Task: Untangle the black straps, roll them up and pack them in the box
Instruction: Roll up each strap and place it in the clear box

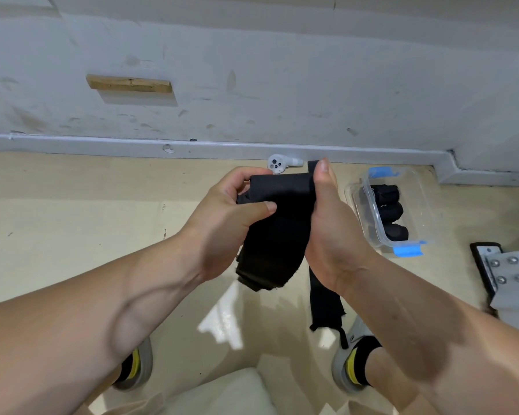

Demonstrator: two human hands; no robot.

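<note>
A wide black strap (277,232) hangs in front of me, held up between both hands above the floor. My left hand (226,217) grips its upper left part, thumb pressed on the front. My right hand (327,223) pinches the strap's upper right edge, thumb pointing up. A loose end of the black strap (324,304) dangles below my right wrist. To the right on the floor stands a clear plastic box (426,205) with blue clips, holding three rolled black straps (387,211).
A white controller (279,163) lies by the grey skirting board behind my hands. A metal bracket with bolts (507,277) sits at the right edge. My two feet in grey shoes (349,363) stand on the beige floor.
</note>
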